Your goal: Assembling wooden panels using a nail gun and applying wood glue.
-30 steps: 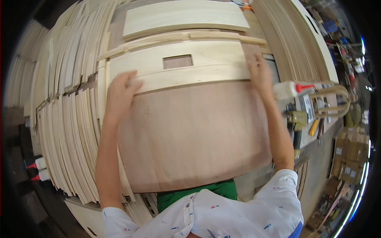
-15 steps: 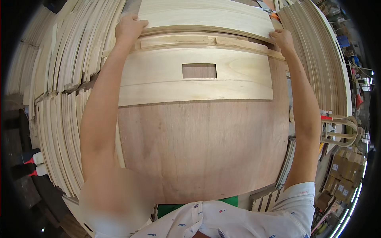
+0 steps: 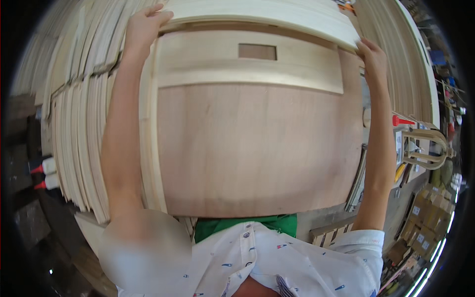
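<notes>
My left hand is closed on the left end of a pale wooden board at the top of the view. At the opposite end, my right hand pinches the board's near corner. The board spans the gap between both hands, its far part cut off by the picture's edge. Just nearer than it lies a thin wooden panel with a rectangular cut-out, its far edge beneath the held board's shadow. That panel rests on a large reddish-brown plywood worktop.
Stacked wooden strips line the left side, and tall board stacks stand at the right. White bottles with red tips sit far left. Right of my arm are a red nozzle, a curved wooden frame and cardboard boxes.
The view has shifted, raising the worktop in the picture. Both hands have brought the pale board nearer over the cut-out panel, hiding the loose strips that showed between them.
</notes>
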`<state>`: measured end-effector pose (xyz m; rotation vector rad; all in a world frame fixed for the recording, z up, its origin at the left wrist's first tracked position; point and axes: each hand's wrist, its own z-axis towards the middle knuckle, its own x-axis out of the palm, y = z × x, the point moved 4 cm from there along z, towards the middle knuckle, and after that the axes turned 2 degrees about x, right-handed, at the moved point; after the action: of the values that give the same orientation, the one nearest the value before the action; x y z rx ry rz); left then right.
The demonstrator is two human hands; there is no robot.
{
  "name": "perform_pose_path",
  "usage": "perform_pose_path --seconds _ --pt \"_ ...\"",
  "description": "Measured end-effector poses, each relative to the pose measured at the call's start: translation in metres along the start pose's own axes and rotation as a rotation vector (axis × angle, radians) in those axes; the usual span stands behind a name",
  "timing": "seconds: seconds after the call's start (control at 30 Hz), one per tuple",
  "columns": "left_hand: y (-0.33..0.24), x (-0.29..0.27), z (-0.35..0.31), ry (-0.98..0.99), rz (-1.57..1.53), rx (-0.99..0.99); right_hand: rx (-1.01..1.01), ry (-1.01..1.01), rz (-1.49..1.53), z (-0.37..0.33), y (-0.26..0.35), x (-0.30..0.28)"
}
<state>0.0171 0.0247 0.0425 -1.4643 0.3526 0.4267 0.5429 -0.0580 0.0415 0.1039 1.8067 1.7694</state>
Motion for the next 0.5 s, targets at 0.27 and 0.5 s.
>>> perform_pose_path --seconds 0.27,0.5 --pt "0.022 -0.039 -0.251 -0.210 -0.261 -0.171 0.046 -0.075 -0.004 -0.240 -0.030 -0.051" --pt "0.019 -0.029 -0.277 -0.112 0.065 -0.189 0.066 -0.044 -0.074 -0.276 -0.046 -0.053"
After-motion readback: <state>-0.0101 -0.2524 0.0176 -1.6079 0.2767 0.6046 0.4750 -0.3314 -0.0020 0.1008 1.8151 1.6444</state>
